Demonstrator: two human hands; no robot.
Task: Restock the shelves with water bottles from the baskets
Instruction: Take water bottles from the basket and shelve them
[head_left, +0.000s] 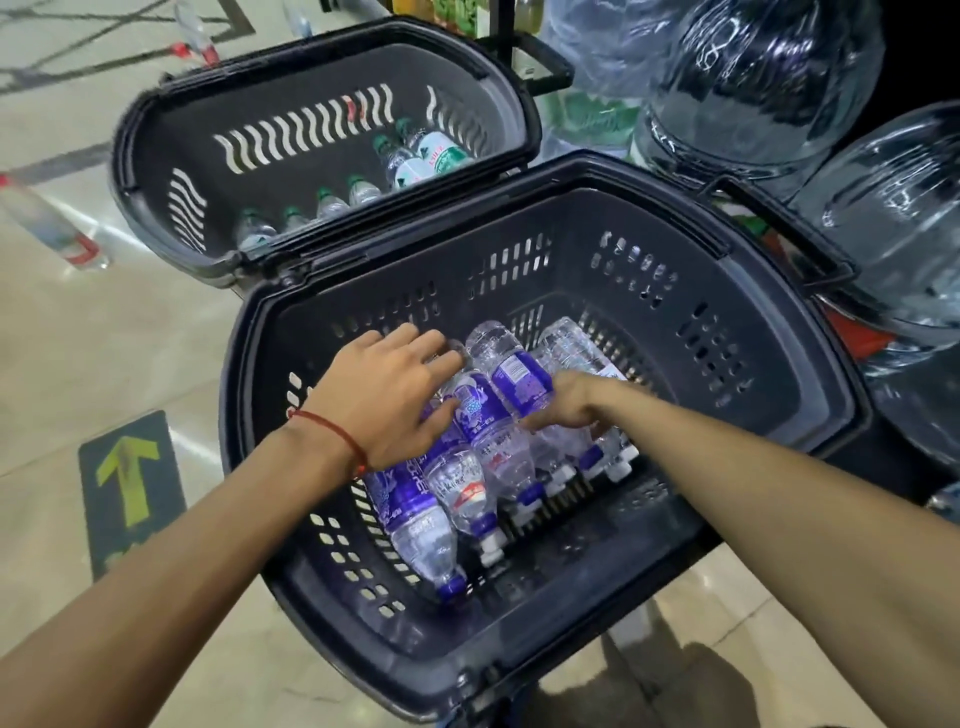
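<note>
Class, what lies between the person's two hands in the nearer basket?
Clear plastic water bottles with purple labels lie between left hand and right hand, in the head view.

Both hands reach into the near basket (727, 291), where purple-labelled water bottles (410, 499) lie on their sides. The left hand (384, 395) — a red string (332, 431) at its wrist — rests spread across the bottles. The right hand (569, 405) dips in among them, its fingers hidden. Behind, a second basket (291, 93) holds green-capped bottles (410, 161); big clear jugs (753, 78) stand to the right.
</note>
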